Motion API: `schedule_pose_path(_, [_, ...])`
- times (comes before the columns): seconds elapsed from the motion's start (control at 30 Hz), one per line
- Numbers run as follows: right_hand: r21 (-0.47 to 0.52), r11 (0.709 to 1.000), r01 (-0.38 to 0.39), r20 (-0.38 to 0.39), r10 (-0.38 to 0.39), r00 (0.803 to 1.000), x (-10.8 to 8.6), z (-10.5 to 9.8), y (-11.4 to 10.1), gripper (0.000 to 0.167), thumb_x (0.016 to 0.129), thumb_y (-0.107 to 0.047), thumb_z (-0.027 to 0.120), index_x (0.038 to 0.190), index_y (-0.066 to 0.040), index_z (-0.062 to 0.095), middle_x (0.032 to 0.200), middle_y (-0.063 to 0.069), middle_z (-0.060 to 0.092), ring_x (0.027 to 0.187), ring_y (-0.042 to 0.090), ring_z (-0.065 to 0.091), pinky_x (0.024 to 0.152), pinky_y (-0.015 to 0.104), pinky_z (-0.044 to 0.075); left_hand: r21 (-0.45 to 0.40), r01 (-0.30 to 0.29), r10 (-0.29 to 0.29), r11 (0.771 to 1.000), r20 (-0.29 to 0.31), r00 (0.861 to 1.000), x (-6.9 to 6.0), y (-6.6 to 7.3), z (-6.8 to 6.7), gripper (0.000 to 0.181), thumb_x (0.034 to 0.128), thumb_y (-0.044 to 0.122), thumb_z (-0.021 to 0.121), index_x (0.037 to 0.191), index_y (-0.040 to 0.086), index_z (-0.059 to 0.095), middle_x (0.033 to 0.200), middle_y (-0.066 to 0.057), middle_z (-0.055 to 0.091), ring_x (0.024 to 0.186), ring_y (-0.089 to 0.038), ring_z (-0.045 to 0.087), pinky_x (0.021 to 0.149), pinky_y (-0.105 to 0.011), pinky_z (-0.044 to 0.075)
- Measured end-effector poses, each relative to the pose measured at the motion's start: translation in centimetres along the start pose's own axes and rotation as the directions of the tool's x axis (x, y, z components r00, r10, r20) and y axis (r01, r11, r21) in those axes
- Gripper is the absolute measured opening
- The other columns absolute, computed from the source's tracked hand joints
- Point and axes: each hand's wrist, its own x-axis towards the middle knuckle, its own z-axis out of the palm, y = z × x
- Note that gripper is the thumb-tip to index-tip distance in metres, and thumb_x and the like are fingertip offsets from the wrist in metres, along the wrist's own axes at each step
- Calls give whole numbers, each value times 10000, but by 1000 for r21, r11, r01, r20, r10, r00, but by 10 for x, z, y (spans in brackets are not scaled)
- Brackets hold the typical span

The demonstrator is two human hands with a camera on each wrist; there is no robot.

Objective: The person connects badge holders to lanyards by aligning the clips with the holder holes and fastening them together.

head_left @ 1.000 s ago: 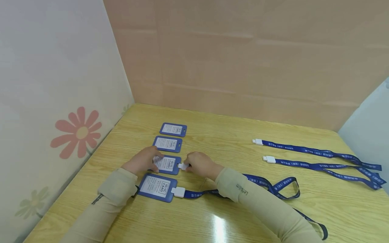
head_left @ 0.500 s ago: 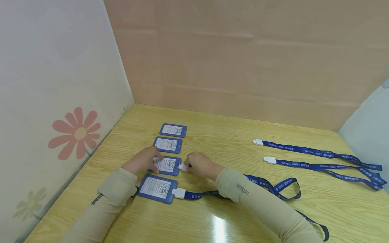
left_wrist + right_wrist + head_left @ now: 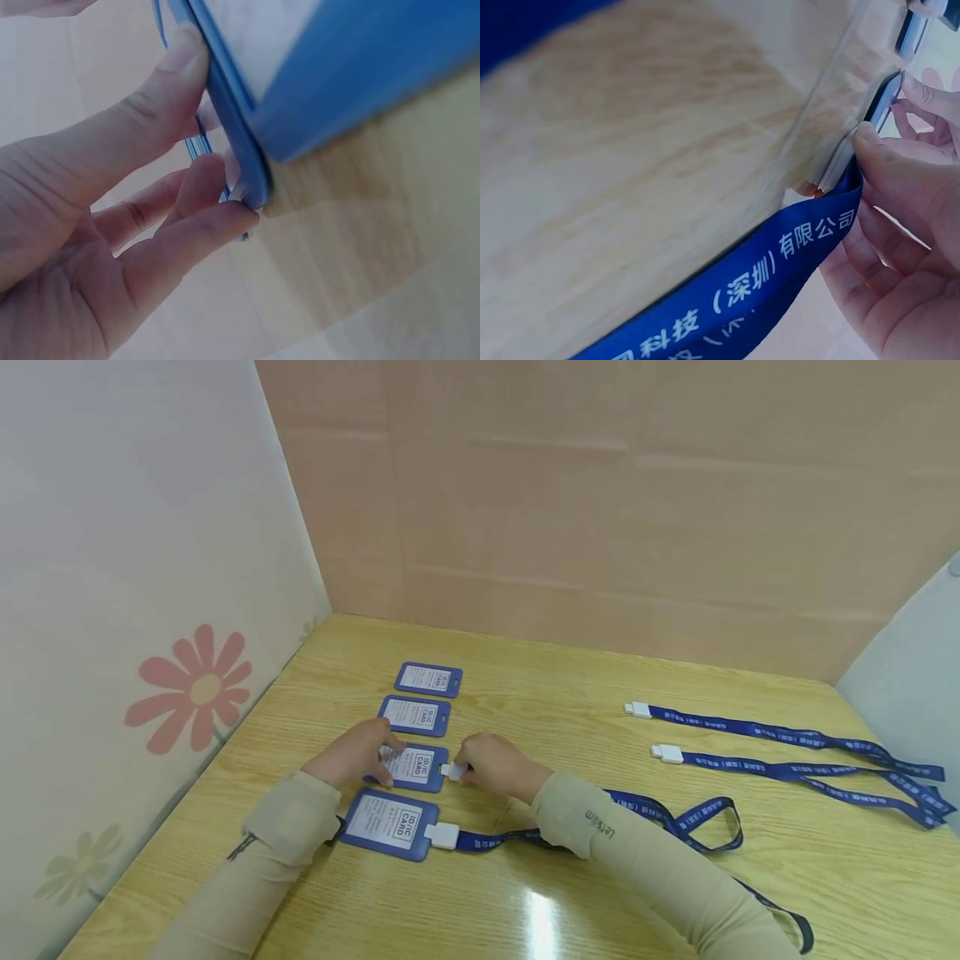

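Note:
On the wooden table my left hand grips a blue ID card holder by its edges, thumb on the near long side and fingers on the far one. My right hand pinches the white plastic clip of a lanyard at the holder's slotted end. Clip and holder meet there, but the fingers hide part of the joint. From that clip the blue lanyard strap with white print runs off under the right hand in the right wrist view. The left wrist view shows the thumb pressing the holder's blue rim.
Nearer me lies another card holder with a white clip at its slot and a strap trailing right under the right forearm. Two holders lie farther back. Two lanyards stretch along the right side, clips facing left.
Both hands keep their hold at the same place, the clip against the holder's slotted end. Only a slight shift of the head view shows.

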Motion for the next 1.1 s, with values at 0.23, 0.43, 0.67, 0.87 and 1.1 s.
schedule_pose_path(0.23, [-20,1000,-10,7,10,1000,1,0,-2,104,814,-172,712,868,-90,746,857,13,705,730,83,595,666,199,507,28,-17,16,999,9,1000,0,2,-2,547,612,56,828,1129,1,656,1060,-123,593,817,-179,523,764,-315,492])
schedule_pose_path(0.43, [-28,999,-16,5,16,1000,2,0,-3,97,808,-168,718,857,-90,748,826,12,698,682,70,540,627,191,476,53,-30,29,998,12,999,0,4,-3,534,610,58,828,1113,-7,662,1059,-144,603,805,-180,513,768,-325,489])
schedule_pose_path(0.67, [-27,999,-19,-7,19,1000,1,0,-4,90,799,-153,726,856,-87,749,829,16,707,688,72,552,632,188,479,47,-4,3,999,25,1000,4,3,-2,534,615,52,827,1121,3,662,1082,-140,600,799,-179,518,739,-305,493])
schedule_pose_path(0.87, [-45,998,-40,-10,39,999,3,1,-6,86,797,-150,727,854,-90,749,887,27,725,754,99,619,664,203,510,33,-7,6,999,23,1000,4,3,-2,520,609,42,828,1102,-6,670,1072,-139,604,794,-181,512,731,-299,487])
schedule_pose_path(1.1, [-68,997,-26,-33,24,999,4,3,-7,57,781,-136,736,809,-87,741,880,28,732,757,122,643,668,238,527,38,2,-3,999,34,999,1,7,-5,494,627,32,822,1094,-16,670,1072,-154,607,806,-176,524,740,-286,493])
